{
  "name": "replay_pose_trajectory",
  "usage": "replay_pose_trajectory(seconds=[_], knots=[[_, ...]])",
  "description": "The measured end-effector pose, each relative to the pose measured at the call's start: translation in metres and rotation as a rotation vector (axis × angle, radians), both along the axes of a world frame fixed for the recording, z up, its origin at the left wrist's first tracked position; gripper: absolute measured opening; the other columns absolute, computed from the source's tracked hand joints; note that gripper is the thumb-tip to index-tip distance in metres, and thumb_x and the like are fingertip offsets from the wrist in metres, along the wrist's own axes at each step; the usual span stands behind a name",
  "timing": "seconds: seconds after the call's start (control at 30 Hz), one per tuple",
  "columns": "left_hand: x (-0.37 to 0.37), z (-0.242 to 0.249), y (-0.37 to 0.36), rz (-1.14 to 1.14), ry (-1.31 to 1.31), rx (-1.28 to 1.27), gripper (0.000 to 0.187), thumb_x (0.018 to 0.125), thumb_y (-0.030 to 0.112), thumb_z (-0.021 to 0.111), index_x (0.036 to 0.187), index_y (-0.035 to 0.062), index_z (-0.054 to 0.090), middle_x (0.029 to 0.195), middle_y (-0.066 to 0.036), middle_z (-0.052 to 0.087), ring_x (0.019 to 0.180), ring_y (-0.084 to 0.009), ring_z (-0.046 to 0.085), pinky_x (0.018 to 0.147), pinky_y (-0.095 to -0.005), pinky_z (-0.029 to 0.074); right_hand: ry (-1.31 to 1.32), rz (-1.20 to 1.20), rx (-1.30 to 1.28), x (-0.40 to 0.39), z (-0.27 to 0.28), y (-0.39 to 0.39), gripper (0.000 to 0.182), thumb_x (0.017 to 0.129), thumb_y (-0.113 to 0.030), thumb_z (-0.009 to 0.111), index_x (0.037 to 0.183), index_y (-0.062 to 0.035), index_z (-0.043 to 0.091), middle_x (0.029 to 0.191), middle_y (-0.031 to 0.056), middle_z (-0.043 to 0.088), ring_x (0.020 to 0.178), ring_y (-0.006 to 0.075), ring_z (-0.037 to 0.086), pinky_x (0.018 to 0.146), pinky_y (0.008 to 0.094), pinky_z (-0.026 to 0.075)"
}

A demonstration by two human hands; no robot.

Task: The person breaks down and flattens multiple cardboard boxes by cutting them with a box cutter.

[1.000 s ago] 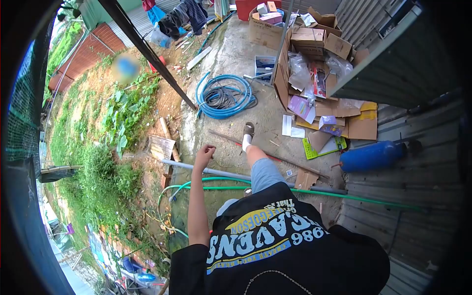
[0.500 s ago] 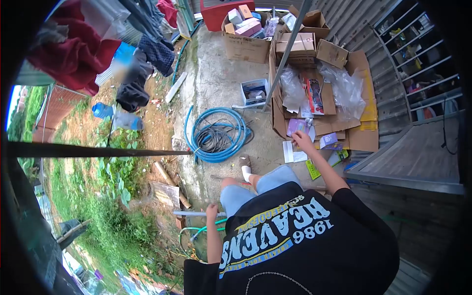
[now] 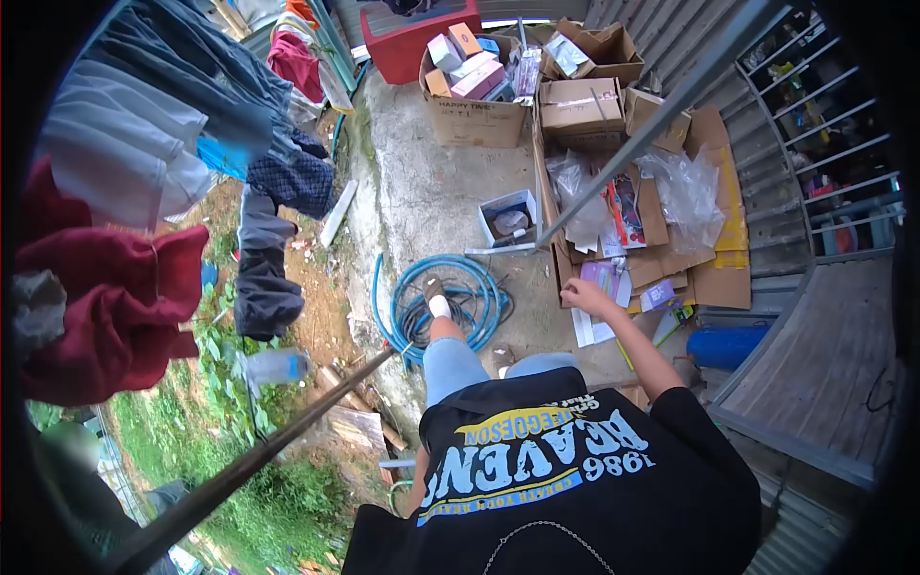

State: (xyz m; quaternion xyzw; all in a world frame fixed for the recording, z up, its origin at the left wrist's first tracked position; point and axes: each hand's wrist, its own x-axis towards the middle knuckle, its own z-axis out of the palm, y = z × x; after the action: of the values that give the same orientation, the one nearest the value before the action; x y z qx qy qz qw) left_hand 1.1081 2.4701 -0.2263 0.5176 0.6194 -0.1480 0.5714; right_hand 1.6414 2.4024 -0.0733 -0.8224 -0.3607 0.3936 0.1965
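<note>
My right hand (image 3: 586,296) hangs near a purple package (image 3: 602,277) at the cardboard pile, its fingers curled together. Anything between them is too small to make out. Only part of my left hand (image 3: 420,464) shows at the edge of my black shirt, beside the end of a grey pipe (image 3: 395,464); its fingers are hidden. One foot is over the coiled blue hose (image 3: 498,305), the other on the concrete.
An open blue-and-white box (image 3: 508,218) sits ahead, beyond it a carton (image 3: 476,123) of small boxes. A grey pole (image 3: 623,158) slants across the right. Clothes (image 3: 115,307) hang left. A blue cylinder (image 3: 726,347) lies right.
The view has shifted. One foot has moved forward over the hose coil. The hanging clothes fill more of the left side, and my left hand is now mostly hidden behind the shirt.
</note>
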Motion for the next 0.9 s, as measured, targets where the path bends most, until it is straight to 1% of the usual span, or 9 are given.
replay_pose_trajectory(seconds=[0.1,0.23,0.3,0.47,0.63,0.77,0.8,0.87,0.9], knots=[[0.027,-0.004,0.113,-0.065,-0.05,0.022,0.029,0.074,0.024,0.053,0.08,-0.004,0.058,0.06,-0.011,0.058,0.056,-0.0188,0.058,0.052,-0.0312,0.044,0.085,-0.427,0.143,0.033,0.011,0.045,0.026,0.078,-0.024,0.053,0.087,0.0,0.057,0.071,0.01,0.061,0.064,0.0183,0.059,0.059,0.0292,0.046],[0.095,0.006,0.282,0.147,-0.172,0.344,0.025,0.075,0.021,0.053,0.08,-0.0028,0.058,0.058,-0.01,0.056,0.049,-0.0175,0.054,0.049,-0.0298,0.042,0.102,-0.364,-0.003,0.045,0.005,0.061,0.024,0.078,-0.022,0.051,0.083,0.001,0.057,0.066,0.01,0.06,0.06,0.0173,0.059,0.058,0.0283,0.046],[0.149,0.055,0.359,0.021,-0.221,0.502,0.022,0.08,0.018,0.05,0.088,-0.0001,0.059,0.058,-0.003,0.05,0.052,-0.0108,0.049,0.045,-0.0249,0.041,0.037,-0.311,-0.071,0.034,-0.018,0.058,0.024,0.077,-0.022,0.05,0.082,0.0001,0.057,0.066,0.0109,0.061,0.059,0.0195,0.06,0.058,0.0313,0.046],[0.274,0.123,0.46,0.147,-0.517,0.361,0.016,0.082,0.013,0.049,0.088,0.0019,0.059,0.057,0.0,0.046,0.05,-0.007,0.045,0.047,-0.0218,0.04,0.113,-0.157,-0.419,-0.032,-0.039,0.05,0.029,0.075,-0.026,0.05,0.081,0.0,0.061,0.067,0.0119,0.063,0.059,0.0227,0.061,0.06,0.0333,0.048],[0.362,0.157,0.502,-0.031,-0.653,0.065,0.018,0.085,0.016,0.05,0.093,0.0019,0.057,0.062,-0.001,0.048,0.055,-0.0075,0.046,0.052,-0.0219,0.041,0.24,-0.108,-0.465,-0.04,-0.062,0.039,0.029,0.075,-0.026,0.05,0.079,0.0001,0.063,0.07,0.0124,0.064,0.061,0.0224,0.062,0.063,0.0328,0.049],[0.373,0.094,0.551,-0.082,-0.543,0.083,0.018,0.085,0.016,0.049,0.092,0.0023,0.058,0.062,-0.001,0.047,0.054,-0.0078,0.046,0.05,-0.0229,0.043,0.336,-0.173,-0.419,0.025,-0.084,0.118,0.03,0.074,-0.026,0.05,0.077,0.0,0.064,0.072,0.0126,0.064,0.061,0.022,0.062,0.063,0.0327,0.049],[0.37,0.077,0.563,-0.113,-0.473,0.16,0.018,0.085,0.015,0.049,0.091,0.0016,0.058,0.06,-0.001,0.047,0.052,-0.0079,0.045,0.048,-0.0224,0.041,0.309,-0.115,-0.584,0.055,-0.09,0.156,0.03,0.073,-0.026,0.051,0.077,0.0001,0.064,0.072,0.0128,0.064,0.062,0.0224,0.062,0.064,0.0329,0.049],[0.351,0.044,0.574,-0.048,-0.22,0.27,0.022,0.081,0.022,0.053,0.086,0.0007,0.059,0.057,-0.004,0.053,0.048,-0.0103,0.05,0.045,-0.0247,0.041,0.258,-0.065,-0.699,0.13,-0.111,0.223,0.031,0.072,-0.029,0.051,0.074,0.0,0.064,0.069,0.013,0.064,0.062,0.0233,0.062,0.064,0.0336,0.049],[0.326,0.017,0.577,-0.098,0.011,0.238,0.027,0.078,0.026,0.055,0.088,0.0019,0.06,0.061,-0.007,0.057,0.051,-0.0137,0.054,0.047,-0.0267,0.043,0.316,-0.192,-0.653,0.168,-0.121,0.259,0.033,0.075,-0.027,0.052,0.087,0.0026,0.061,0.073,0.014,0.064,0.067,0.0248,0.062,0.064,0.0362,0.049]])
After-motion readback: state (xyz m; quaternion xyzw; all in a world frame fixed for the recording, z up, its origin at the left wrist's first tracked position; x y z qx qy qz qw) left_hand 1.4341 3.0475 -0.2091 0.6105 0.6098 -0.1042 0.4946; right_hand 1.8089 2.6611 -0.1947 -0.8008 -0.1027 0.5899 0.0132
